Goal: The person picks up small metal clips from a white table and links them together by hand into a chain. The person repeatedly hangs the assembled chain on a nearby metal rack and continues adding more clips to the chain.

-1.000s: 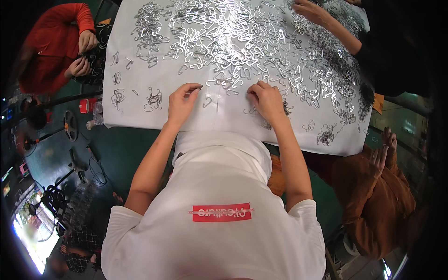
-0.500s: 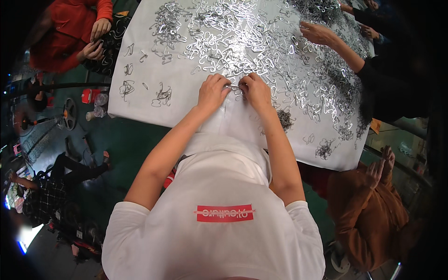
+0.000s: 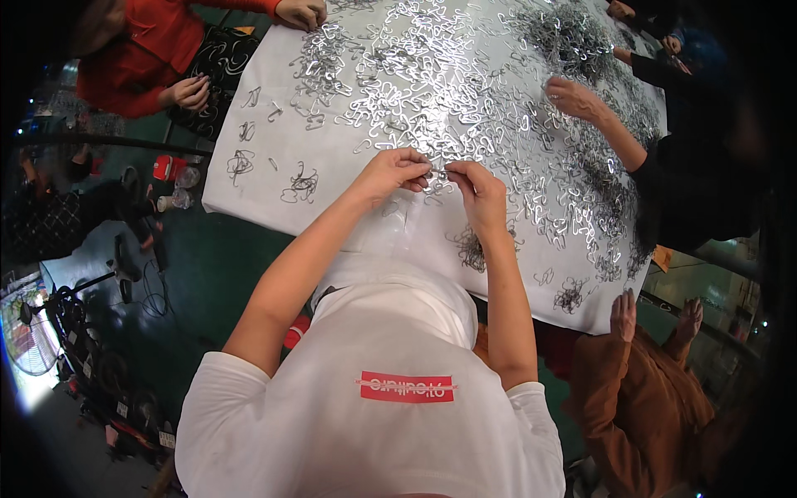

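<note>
Over the near side of the white-covered table (image 3: pixel 332 153), my left hand (image 3: pixel 394 176) and my right hand (image 3: pixel 484 192) face each other, fingertips pinched. A small bent metal hook (image 3: pixel 438 169) seems to span the short gap between them, mostly covered by the fingers. Just beyond my hands spreads a wide scatter of shiny metal hooks (image 3: pixel 423 91). Beside my right wrist lies a dark tangled heap of hooks (image 3: pixel 473 251), partly hidden by the forearm.
Small hook clusters lie at left (image 3: pixel 300 184) and near right (image 3: pixel 570 295). A co-worker's hand (image 3: pixel 574 98) hovers over the right side. A person in red (image 3: pixel 154 58) reaches onto the far left. A person in brown (image 3: pixel 635 407) sits at near right.
My hands have come slightly back and right, still pinched close together. The person in red now has one hand on the table. The person in brown has moved their hands apart.
</note>
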Motion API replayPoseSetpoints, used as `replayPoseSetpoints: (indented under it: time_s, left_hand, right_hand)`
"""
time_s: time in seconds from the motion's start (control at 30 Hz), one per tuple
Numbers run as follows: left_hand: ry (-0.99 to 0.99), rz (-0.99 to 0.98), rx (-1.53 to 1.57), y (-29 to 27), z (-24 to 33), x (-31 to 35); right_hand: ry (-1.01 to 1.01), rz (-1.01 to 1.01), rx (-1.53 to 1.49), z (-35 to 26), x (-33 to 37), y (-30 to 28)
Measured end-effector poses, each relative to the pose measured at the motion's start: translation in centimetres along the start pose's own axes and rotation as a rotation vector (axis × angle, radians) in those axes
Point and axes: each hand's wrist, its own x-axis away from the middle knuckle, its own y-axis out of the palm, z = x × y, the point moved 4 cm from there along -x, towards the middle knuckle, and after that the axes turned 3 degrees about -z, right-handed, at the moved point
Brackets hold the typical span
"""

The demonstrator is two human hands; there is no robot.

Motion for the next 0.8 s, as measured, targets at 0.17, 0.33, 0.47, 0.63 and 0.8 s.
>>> replayPoseSetpoints:
  time_s: [0.17, 0.33, 0.47, 0.63, 0.8]
  left_hand:
    - [-0.016, 0.027, 0.120, 1.1, 1.5, 1.1]
    - [-0.007, -0.076, 0.028, 1.7, 3.3, 2.4]
    - [-0.061, -0.181, 0.095, 2.2, 4.3, 2.5]
    - [-0.047, -0.206, 0.211, 3.4, 4.6, 2.5]
    - [-0.006, -0.193, 0.375, 4.5, 5.3, 3.4]
  right_hand:
    - [-0.081, 0.091, -0.007, -2.1, -0.2, -0.7]
    - [-0.052, -0.005, -0.059, -3.6, -0.4, -1.8]
    - [0.217, -0.139, -0.390, -3.1, -1.2, -1.9]
    - [0.282, -0.227, -0.562, -3.8, -2.0, -2.6]
    - [0.032, 0.015, -0.440, -6.7, -1.3, -4.3]
